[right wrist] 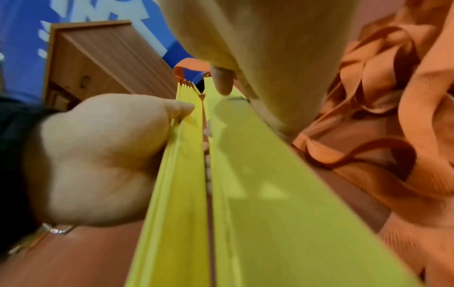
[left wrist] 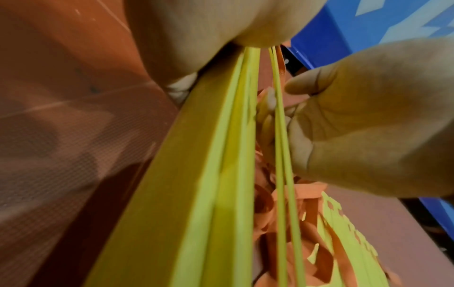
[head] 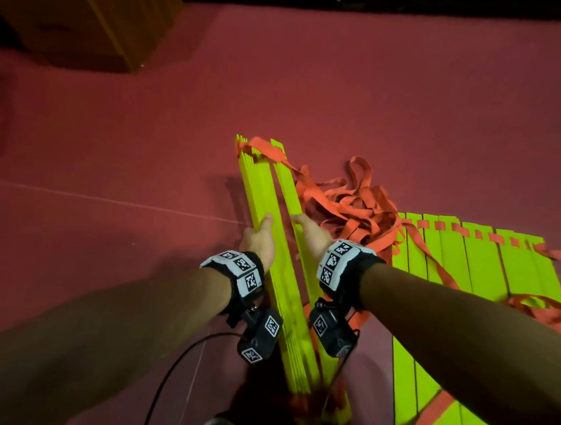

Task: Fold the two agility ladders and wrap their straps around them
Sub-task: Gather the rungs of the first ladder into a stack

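Observation:
My left hand grips a gathered stack of yellow-green ladder rungs, which stands on edge over the red floor. Just right of the stack my right hand holds one or two further rungs, thumb on top and fingers curled behind, with a narrow gap to the stack. In the left wrist view these thin rungs run past the right hand. Loose orange straps lie heaped to the right. Rungs of a ladder lie flat side by side at the far right.
A wooden cabinet stands at the back left, in front of a blue wall. A black cable trails over the red floor near my body. More orange strap crosses the flat rungs.

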